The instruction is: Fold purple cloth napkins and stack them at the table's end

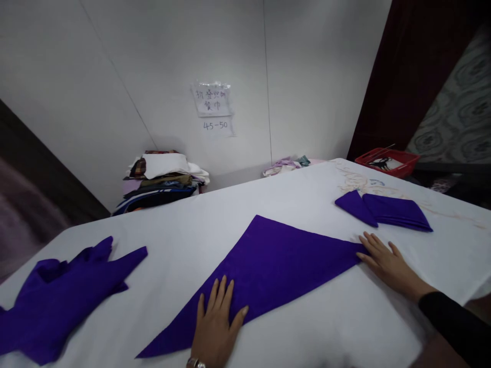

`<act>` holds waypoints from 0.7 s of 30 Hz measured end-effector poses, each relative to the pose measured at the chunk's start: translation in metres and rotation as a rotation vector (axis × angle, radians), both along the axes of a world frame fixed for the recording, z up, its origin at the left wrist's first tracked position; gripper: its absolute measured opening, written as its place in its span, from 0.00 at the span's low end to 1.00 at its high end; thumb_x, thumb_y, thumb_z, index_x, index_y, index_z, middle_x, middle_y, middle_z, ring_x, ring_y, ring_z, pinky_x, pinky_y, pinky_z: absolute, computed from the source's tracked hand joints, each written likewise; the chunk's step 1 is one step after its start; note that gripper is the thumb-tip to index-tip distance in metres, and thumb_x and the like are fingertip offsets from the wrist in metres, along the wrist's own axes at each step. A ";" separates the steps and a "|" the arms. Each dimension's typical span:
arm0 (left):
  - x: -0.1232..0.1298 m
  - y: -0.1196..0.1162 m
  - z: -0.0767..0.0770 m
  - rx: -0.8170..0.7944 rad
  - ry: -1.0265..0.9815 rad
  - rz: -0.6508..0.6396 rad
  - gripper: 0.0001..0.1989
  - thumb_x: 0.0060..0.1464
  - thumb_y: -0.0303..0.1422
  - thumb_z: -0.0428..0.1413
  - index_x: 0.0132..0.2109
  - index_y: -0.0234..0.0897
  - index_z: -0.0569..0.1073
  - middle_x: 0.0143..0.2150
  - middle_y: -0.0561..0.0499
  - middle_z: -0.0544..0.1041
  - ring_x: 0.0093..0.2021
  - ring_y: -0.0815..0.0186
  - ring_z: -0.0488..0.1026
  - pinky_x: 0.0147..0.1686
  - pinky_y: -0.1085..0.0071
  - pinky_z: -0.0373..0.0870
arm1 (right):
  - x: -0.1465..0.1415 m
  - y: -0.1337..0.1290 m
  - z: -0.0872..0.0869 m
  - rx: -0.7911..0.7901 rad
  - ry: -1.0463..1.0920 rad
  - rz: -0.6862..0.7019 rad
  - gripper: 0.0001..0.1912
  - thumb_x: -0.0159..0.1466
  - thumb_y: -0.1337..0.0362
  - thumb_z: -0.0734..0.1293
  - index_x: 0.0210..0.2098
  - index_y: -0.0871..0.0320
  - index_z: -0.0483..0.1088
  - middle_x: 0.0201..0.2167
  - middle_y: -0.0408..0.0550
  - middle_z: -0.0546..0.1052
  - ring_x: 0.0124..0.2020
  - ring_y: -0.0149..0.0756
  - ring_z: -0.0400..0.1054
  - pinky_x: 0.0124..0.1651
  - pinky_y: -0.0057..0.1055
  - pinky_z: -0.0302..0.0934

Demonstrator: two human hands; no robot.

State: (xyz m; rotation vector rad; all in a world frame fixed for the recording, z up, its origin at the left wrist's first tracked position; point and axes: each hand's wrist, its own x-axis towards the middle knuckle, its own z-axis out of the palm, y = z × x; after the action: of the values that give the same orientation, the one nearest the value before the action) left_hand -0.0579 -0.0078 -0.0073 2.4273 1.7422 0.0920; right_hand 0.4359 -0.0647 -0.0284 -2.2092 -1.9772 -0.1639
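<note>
A purple cloth napkin point(276, 260), folded into a wide triangle, lies flat with its peak pointing away from me. My left hand point(217, 322) rests palm down on its left part near the long front edge, fingers stretched and slightly spread. At the triangle's right corner, my right hand point(385, 260) touches the cloth with its fingers extended, thumb side over the tip. Just beyond the right hand lie folded purple napkins: a small triangular one point(355, 207) overlapping a layered stack point(397, 210).
Crumpled purple cloth point(65, 296) lies at the left of the white-covered table point(307, 327). Behind it are a pile of folded clothes point(164, 179) and some lilac fabric point(284, 166). A red basket point(406, 162) stands at the far right. Handwritten paper signs point(213, 105) hang on the wall.
</note>
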 end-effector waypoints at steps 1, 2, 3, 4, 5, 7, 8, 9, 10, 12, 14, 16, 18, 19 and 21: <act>-0.001 0.001 0.000 -0.012 -0.011 0.009 0.33 0.57 0.50 0.40 0.65 0.40 0.50 0.67 0.48 0.48 0.67 0.57 0.42 0.62 0.47 0.40 | -0.011 0.002 0.005 0.034 0.000 0.028 0.31 0.65 0.46 0.47 0.63 0.52 0.53 0.64 0.53 0.53 0.65 0.49 0.42 0.60 0.57 0.38; -0.003 0.001 -0.001 -0.017 -0.020 0.026 0.32 0.57 0.49 0.39 0.65 0.39 0.50 0.67 0.48 0.48 0.67 0.58 0.42 0.62 0.48 0.41 | -0.024 0.004 0.011 0.053 0.006 0.060 0.32 0.65 0.46 0.48 0.63 0.52 0.51 0.64 0.53 0.52 0.65 0.48 0.41 0.61 0.55 0.37; -0.005 0.002 -0.001 -0.014 -0.027 0.049 0.32 0.58 0.48 0.39 0.65 0.38 0.50 0.67 0.48 0.48 0.67 0.59 0.42 0.62 0.49 0.42 | -0.037 0.006 0.018 0.057 0.020 0.088 0.32 0.65 0.45 0.49 0.64 0.53 0.50 0.65 0.53 0.51 0.65 0.47 0.41 0.62 0.54 0.36; -0.008 0.003 -0.001 0.001 -0.030 0.074 0.31 0.58 0.47 0.39 0.65 0.38 0.50 0.67 0.47 0.48 0.67 0.59 0.43 0.62 0.49 0.43 | -0.050 0.009 0.024 0.042 0.041 0.120 0.33 0.64 0.45 0.50 0.64 0.53 0.48 0.65 0.52 0.51 0.65 0.46 0.40 0.63 0.53 0.36; -0.012 0.004 -0.001 0.024 -0.026 0.099 0.31 0.58 0.46 0.40 0.64 0.37 0.52 0.67 0.47 0.49 0.67 0.58 0.43 0.62 0.49 0.44 | -0.063 0.012 0.029 0.016 0.070 0.156 0.33 0.64 0.45 0.50 0.64 0.53 0.47 0.65 0.51 0.50 0.65 0.46 0.40 0.63 0.52 0.35; -0.021 0.007 0.001 0.070 0.001 0.152 0.30 0.57 0.43 0.42 0.63 0.37 0.55 0.66 0.46 0.52 0.66 0.57 0.47 0.61 0.49 0.45 | -0.083 0.018 0.038 -0.067 0.141 0.235 0.33 0.65 0.45 0.51 0.64 0.53 0.47 0.65 0.49 0.51 0.65 0.45 0.40 0.64 0.51 0.36; -0.026 0.008 0.003 0.086 0.014 0.176 0.29 0.56 0.42 0.43 0.63 0.36 0.56 0.66 0.45 0.54 0.65 0.56 0.49 0.61 0.50 0.46 | -0.091 0.023 0.042 -0.109 0.177 0.267 0.32 0.65 0.45 0.51 0.64 0.53 0.49 0.65 0.49 0.52 0.65 0.45 0.41 0.64 0.51 0.37; -0.031 0.010 0.005 0.096 0.022 0.197 0.29 0.56 0.42 0.43 0.62 0.35 0.58 0.65 0.44 0.57 0.64 0.56 0.52 0.61 0.51 0.48 | -0.097 0.028 0.045 -0.143 0.211 0.292 0.32 0.65 0.46 0.51 0.63 0.54 0.51 0.64 0.49 0.53 0.65 0.45 0.42 0.64 0.51 0.38; -0.035 0.011 0.008 0.100 0.025 0.216 0.28 0.56 0.42 0.43 0.61 0.34 0.59 0.63 0.44 0.60 0.63 0.57 0.55 0.60 0.53 0.51 | -0.102 0.035 0.048 -0.166 0.241 0.315 0.31 0.65 0.46 0.52 0.62 0.55 0.54 0.63 0.50 0.56 0.64 0.45 0.45 0.63 0.50 0.41; -0.042 0.015 0.014 0.110 0.021 0.251 0.27 0.56 0.42 0.42 0.60 0.33 0.62 0.60 0.43 0.65 0.59 0.57 0.60 0.56 0.56 0.57 | -0.109 0.054 0.055 -0.184 0.293 0.356 0.29 0.65 0.47 0.53 0.59 0.56 0.60 0.60 0.52 0.62 0.61 0.45 0.53 0.61 0.47 0.47; -0.047 0.018 0.020 0.120 0.021 0.272 0.27 0.56 0.42 0.42 0.58 0.33 0.63 0.55 0.42 0.69 0.55 0.56 0.64 0.52 0.58 0.61 | -0.117 0.079 0.061 -0.187 0.330 0.381 0.26 0.65 0.50 0.55 0.56 0.57 0.64 0.56 0.52 0.67 0.57 0.44 0.60 0.58 0.42 0.53; -0.049 0.022 0.024 0.122 0.011 0.288 0.26 0.55 0.42 0.43 0.56 0.33 0.65 0.51 0.42 0.72 0.50 0.56 0.67 0.48 0.59 0.63 | -0.126 0.109 0.066 -0.222 0.322 0.374 0.23 0.64 0.55 0.57 0.55 0.58 0.65 0.54 0.52 0.69 0.54 0.42 0.63 0.56 0.37 0.56; -0.051 0.026 0.026 0.094 -0.037 0.297 0.24 0.54 0.43 0.44 0.53 0.34 0.67 0.47 0.43 0.73 0.47 0.57 0.69 0.45 0.61 0.64 | -0.138 0.140 0.070 -0.268 0.275 0.340 0.21 0.64 0.58 0.58 0.53 0.60 0.66 0.52 0.54 0.71 0.52 0.41 0.65 0.54 0.34 0.57; -0.052 0.027 0.027 0.064 -0.071 0.305 0.23 0.54 0.43 0.45 0.51 0.35 0.69 0.45 0.44 0.74 0.45 0.57 0.70 0.44 0.61 0.65 | -0.144 0.155 0.071 -0.285 0.249 0.319 0.21 0.64 0.60 0.58 0.52 0.62 0.67 0.51 0.56 0.72 0.51 0.42 0.65 0.52 0.34 0.57; -0.053 0.030 0.028 0.001 -0.134 0.327 0.19 0.53 0.44 0.46 0.45 0.37 0.71 0.42 0.47 0.75 0.43 0.58 0.71 0.43 0.63 0.65 | -0.157 0.180 0.071 -0.298 0.217 0.279 0.20 0.63 0.61 0.59 0.51 0.65 0.67 0.48 0.60 0.73 0.49 0.45 0.66 0.50 0.35 0.58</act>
State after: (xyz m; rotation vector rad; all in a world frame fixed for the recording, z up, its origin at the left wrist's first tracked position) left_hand -0.1111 0.0221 0.0207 2.0612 2.0550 0.2848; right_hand 0.2789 0.1148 0.0426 -1.9716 -2.2709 0.4134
